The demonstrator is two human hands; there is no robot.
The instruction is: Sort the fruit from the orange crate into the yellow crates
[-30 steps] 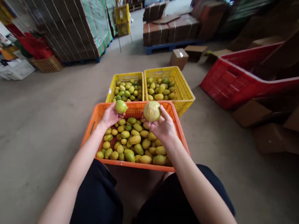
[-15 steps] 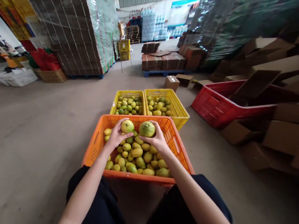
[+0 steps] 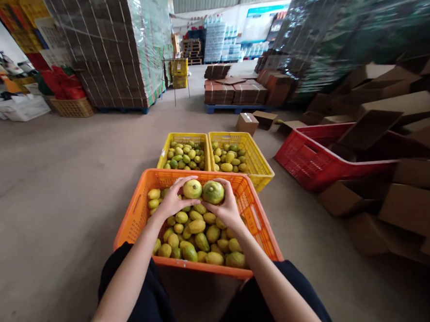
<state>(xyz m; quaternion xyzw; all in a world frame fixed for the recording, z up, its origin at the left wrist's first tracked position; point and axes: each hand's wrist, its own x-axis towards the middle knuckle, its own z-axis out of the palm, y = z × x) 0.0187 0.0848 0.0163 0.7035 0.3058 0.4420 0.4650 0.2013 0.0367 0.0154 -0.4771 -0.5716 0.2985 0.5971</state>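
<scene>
My left hand [image 3: 174, 201] is closed round a pale yellow-green lemon [image 3: 192, 189], thumb below and fingers above. In my right hand [image 3: 228, 209] is a greener, mottled lemon [image 3: 213, 192]. The two fruits are held side by side, nearly touching, their stem ends turned up toward me. Both hands are above an orange plastic crate [image 3: 266, 230] between my knees. Many yellow and green lemons [image 3: 197, 226] lie loose in that crate, partly hidden by my hands and forearms.
Behind the orange crate stand two yellow crates [image 3: 262, 159] holding similar fruit. A red crate [image 3: 306, 162] with cardboard in it is on the right, among loose cardboard boxes [image 3: 418, 207]. Farther off are a small box [image 3: 247, 123], a loaded blue pallet [image 3: 229, 107] and a wrapped stack [image 3: 99, 51].
My hands have come closer together, bringing the two lemons from clearly apart to nearly touching. The left lemon has moved right. The view has shifted slightly.
</scene>
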